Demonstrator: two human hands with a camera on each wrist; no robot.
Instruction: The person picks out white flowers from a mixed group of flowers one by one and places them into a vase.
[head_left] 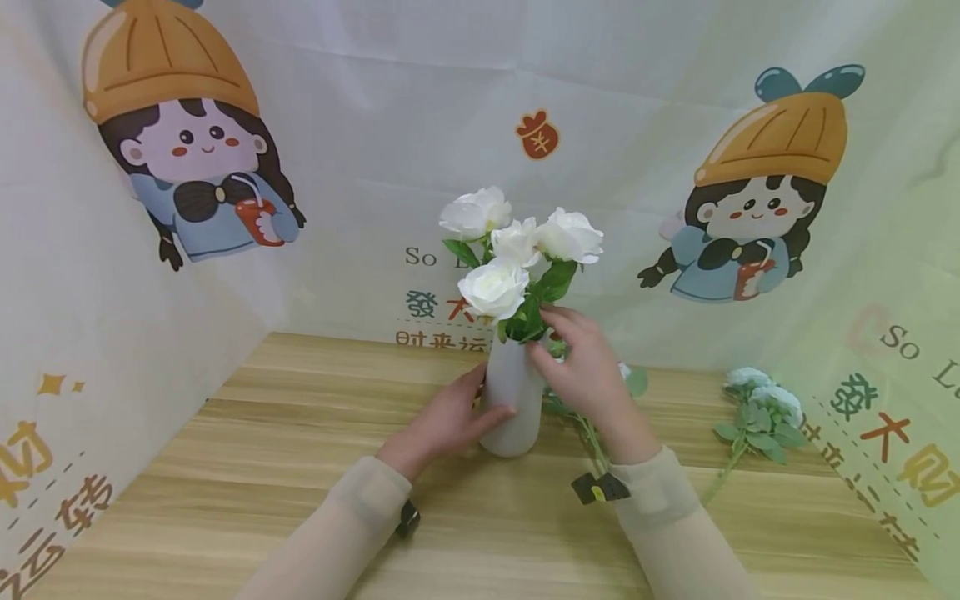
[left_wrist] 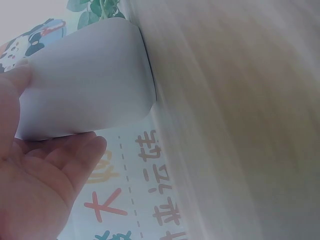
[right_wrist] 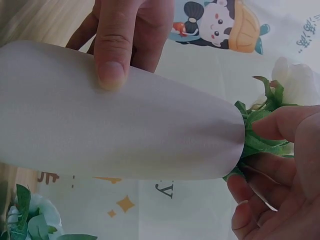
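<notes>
A pale, tapered vase (head_left: pixel 517 408) stands upright on the wooden table, with several white roses (head_left: pixel 494 288) rising from its mouth. Its lower left side is held by my left hand (head_left: pixel 447 414), the thumb across the front and the fingers around the far side. In the left wrist view that hand cups the vase (left_wrist: pixel 95 75) a little above its base. At the mouth, my right hand (head_left: pixel 588 367) has thumb and fingers on either side of the green leaves (right_wrist: pixel 257 132) and stems, just outside the rim. The stems inside the vase are hidden.
Right of the vase, more flowers with green stems (head_left: pixel 592 437) lie on the table (head_left: pixel 300 433), partly behind my right hand. Pale blue-white flowers (head_left: pixel 776 404) lie farther right. A printed cloth (head_left: pixel 360 125) hangs behind and along both sides of the table.
</notes>
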